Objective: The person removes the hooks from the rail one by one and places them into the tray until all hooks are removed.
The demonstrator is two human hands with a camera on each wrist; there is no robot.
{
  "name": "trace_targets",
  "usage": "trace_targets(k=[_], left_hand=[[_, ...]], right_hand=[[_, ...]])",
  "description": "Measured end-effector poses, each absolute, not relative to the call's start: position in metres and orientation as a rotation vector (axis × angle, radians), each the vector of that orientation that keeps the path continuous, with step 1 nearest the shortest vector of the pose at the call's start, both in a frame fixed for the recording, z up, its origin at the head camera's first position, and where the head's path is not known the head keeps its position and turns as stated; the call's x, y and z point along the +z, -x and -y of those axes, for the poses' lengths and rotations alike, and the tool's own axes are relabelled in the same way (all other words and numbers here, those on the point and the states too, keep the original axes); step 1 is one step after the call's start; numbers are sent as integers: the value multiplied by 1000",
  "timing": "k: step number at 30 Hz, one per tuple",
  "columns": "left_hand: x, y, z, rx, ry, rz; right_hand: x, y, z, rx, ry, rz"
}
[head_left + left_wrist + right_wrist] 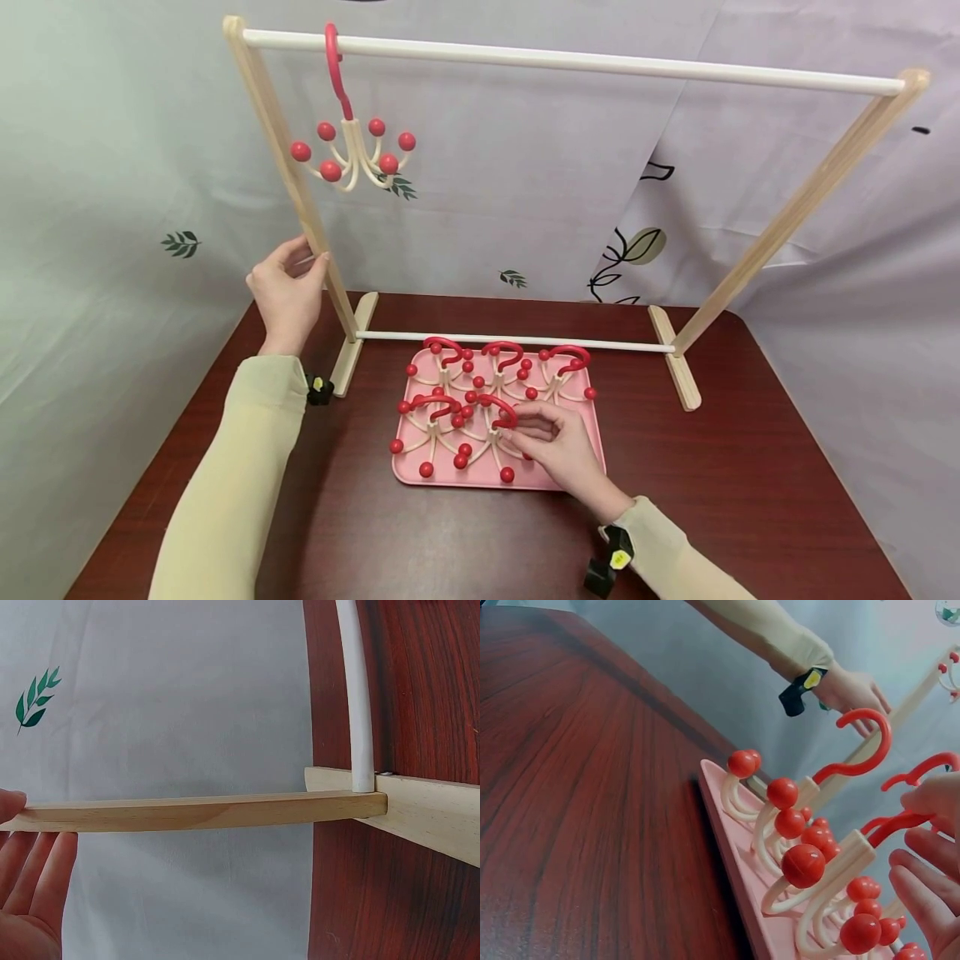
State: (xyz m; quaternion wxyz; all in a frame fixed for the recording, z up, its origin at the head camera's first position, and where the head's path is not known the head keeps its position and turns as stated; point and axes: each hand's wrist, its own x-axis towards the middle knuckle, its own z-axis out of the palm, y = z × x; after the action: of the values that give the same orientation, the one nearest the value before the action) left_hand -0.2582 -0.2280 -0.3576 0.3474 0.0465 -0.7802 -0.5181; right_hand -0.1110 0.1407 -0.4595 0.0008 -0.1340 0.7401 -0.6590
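Note:
My left hand [288, 287] holds the left wooden post [202, 812] of a rack, thumb on one side and fingers on the other. Low over a pink tray, my right hand [558, 442] has its thumb and fingers around the red hook of the front-right multi-prong hanger [859, 855]. That hanger has cream curved prongs tipped with red balls. Beside it on the tray lies a matching hanger [432, 429], with several more behind. Another one [352, 154] hangs by its red hook near the left end of the rack's white top bar [525, 58].
The pink tray [416, 477] sits on a dark red wooden table [360, 517], in front of the rack's lower white bar [510, 339]. The right post [795, 212] stands on a wooden foot [675, 358]. A pale leaf-patterned cloth [480, 208] hangs behind.

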Motion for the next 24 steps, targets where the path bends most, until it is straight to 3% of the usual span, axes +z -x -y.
trace_targets(k=[11,24], left_hand=[[-359,259,229,-1359,-123,2016],[-359,261,230,-1349,-117,2030]], right_hand=[[-426,119,-156,-2130,658,-2348],[-365,144,-171,-2225,733,-2478]])
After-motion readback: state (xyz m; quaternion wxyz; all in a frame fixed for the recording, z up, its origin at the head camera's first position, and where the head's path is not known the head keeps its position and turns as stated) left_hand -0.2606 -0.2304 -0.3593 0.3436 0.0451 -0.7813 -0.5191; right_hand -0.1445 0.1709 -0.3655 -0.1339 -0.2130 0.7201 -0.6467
